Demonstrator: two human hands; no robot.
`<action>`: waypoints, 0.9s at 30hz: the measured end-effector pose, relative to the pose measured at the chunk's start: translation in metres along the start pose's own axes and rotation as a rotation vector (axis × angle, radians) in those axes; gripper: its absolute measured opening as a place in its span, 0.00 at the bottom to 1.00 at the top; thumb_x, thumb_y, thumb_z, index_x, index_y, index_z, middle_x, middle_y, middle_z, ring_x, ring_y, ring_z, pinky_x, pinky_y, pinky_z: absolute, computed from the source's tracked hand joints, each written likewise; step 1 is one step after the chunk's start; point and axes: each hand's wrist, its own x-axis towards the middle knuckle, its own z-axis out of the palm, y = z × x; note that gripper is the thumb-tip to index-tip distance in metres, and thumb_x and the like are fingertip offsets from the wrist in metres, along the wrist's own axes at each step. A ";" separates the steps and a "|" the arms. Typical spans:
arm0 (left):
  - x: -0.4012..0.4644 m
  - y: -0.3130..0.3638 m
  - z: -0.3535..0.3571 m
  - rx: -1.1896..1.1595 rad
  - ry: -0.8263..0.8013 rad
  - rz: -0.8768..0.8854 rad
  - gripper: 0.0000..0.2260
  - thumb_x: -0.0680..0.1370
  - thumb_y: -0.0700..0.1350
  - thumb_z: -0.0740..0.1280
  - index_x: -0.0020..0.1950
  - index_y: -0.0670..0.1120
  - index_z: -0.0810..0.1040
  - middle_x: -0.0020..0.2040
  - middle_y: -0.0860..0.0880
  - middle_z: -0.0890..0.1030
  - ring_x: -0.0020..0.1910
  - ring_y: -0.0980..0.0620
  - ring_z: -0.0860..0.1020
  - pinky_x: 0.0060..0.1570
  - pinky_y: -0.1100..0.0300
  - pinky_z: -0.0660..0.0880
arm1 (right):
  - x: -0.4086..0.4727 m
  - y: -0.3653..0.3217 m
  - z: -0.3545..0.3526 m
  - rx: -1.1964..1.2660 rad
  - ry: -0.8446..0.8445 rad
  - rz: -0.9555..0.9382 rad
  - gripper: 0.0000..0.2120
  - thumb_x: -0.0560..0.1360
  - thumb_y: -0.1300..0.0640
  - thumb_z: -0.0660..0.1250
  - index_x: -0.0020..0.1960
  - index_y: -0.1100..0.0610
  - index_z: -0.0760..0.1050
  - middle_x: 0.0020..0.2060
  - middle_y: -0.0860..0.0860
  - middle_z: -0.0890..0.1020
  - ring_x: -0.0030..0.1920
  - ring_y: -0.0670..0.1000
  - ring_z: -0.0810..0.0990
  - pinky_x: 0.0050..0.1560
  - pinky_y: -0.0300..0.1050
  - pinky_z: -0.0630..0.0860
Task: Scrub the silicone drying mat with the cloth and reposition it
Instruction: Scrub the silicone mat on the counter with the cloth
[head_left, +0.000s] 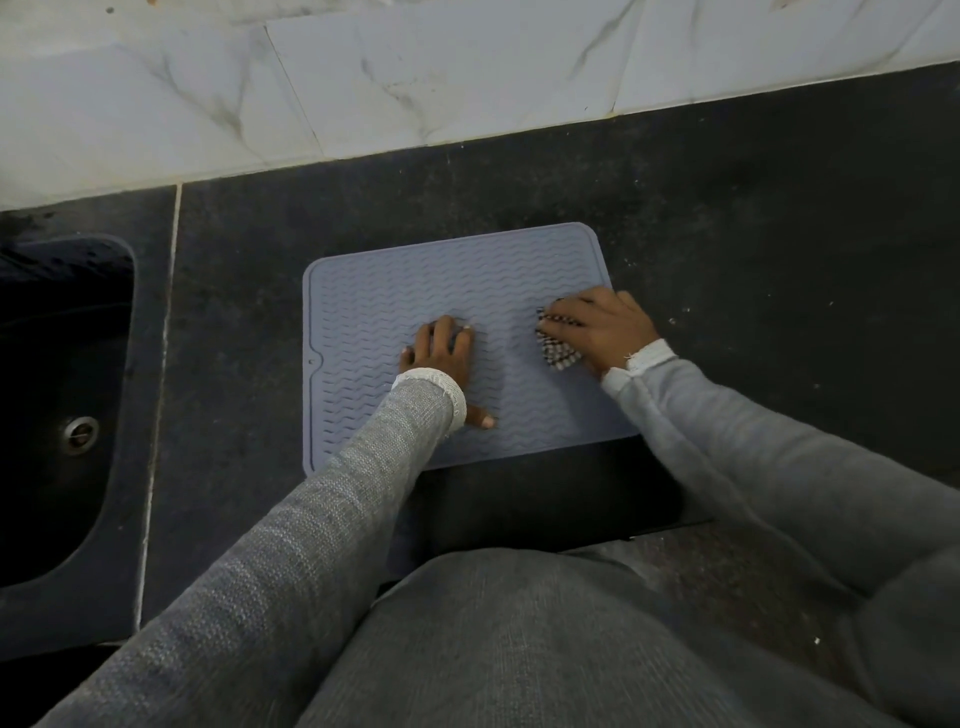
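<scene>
A grey-blue silicone drying mat (395, 291) with wavy ridges lies flat on the dark stone counter, its near edge at the counter's front. My left hand (441, 353) presses flat on the middle of the mat, fingers straight and thumb spread toward me. My right hand (602, 327) is on the mat's right side, with its fingers curled over a bunched black-and-white checked cloth (558, 356). Most of the cloth is hidden under that hand.
A dark sink (57, 395) with a metal drain (79, 432) is sunk into the counter at the left. Pale marble-look wall tiles (415, 78) run behind the dark counter (753, 249). My grey-clad body fills the foreground.
</scene>
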 end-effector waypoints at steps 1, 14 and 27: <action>0.000 0.000 0.001 -0.005 0.008 0.002 0.56 0.58 0.63 0.77 0.76 0.49 0.48 0.75 0.46 0.48 0.74 0.42 0.47 0.71 0.40 0.53 | 0.004 -0.008 0.005 -0.004 -0.028 -0.042 0.23 0.56 0.64 0.79 0.51 0.56 0.83 0.50 0.56 0.83 0.48 0.62 0.81 0.44 0.59 0.76; 0.000 -0.001 0.002 -0.006 0.013 0.002 0.56 0.59 0.63 0.77 0.76 0.49 0.48 0.75 0.46 0.48 0.74 0.43 0.46 0.72 0.40 0.52 | -0.025 0.024 -0.008 -0.122 -0.056 0.000 0.23 0.54 0.65 0.80 0.48 0.56 0.83 0.47 0.53 0.84 0.45 0.60 0.82 0.38 0.53 0.75; -0.001 -0.003 0.004 -0.003 0.044 0.019 0.56 0.58 0.64 0.76 0.76 0.50 0.49 0.74 0.46 0.50 0.74 0.43 0.48 0.71 0.41 0.54 | -0.037 0.033 -0.002 -0.271 -0.287 -0.128 0.23 0.54 0.58 0.81 0.48 0.52 0.83 0.48 0.51 0.84 0.43 0.57 0.83 0.36 0.48 0.75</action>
